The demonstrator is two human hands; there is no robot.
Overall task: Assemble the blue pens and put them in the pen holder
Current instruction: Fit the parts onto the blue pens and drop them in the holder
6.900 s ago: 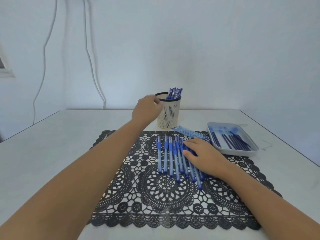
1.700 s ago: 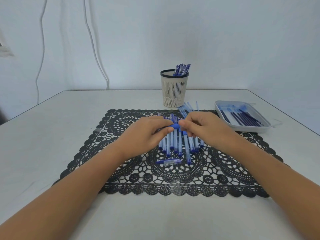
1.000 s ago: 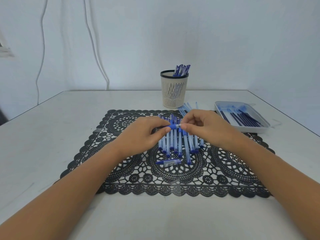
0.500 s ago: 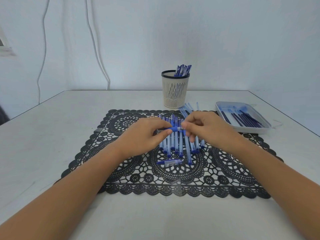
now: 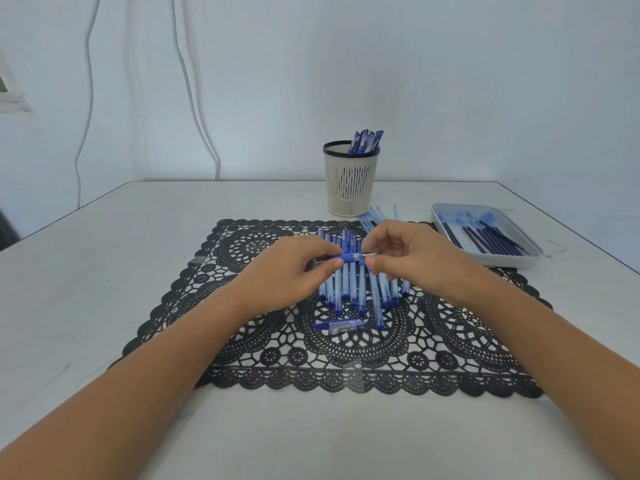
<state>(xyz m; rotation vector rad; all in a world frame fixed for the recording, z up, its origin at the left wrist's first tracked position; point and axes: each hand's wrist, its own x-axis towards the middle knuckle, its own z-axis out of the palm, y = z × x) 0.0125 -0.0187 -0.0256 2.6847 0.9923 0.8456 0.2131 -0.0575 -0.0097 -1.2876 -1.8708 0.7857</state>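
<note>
I hold one blue pen [image 5: 350, 257] sideways above a row of blue pens [image 5: 360, 289] on the black lace mat [image 5: 242, 306]. My left hand [image 5: 287, 271] grips its barrel. My right hand [image 5: 405, 258] pinches its tip end, where a thin clear piece shows. A loose pen cap [image 5: 341, 324] lies on the mat in front of the row. The cream pen holder [image 5: 350, 183] stands behind the mat, with several blue pens [image 5: 366, 142] sticking out of it.
A grey tray [image 5: 512, 259] with several dark refills sits at the right. Several pale blue tubes [image 5: 375, 214] lie between the holder and the mat. White cables hang on the wall behind. The table's right edge runs close to the tray.
Both hands have stayed together over the row of pens, working on the same pen. My right hand has opened slightly, showing more of the pen's tip end.
</note>
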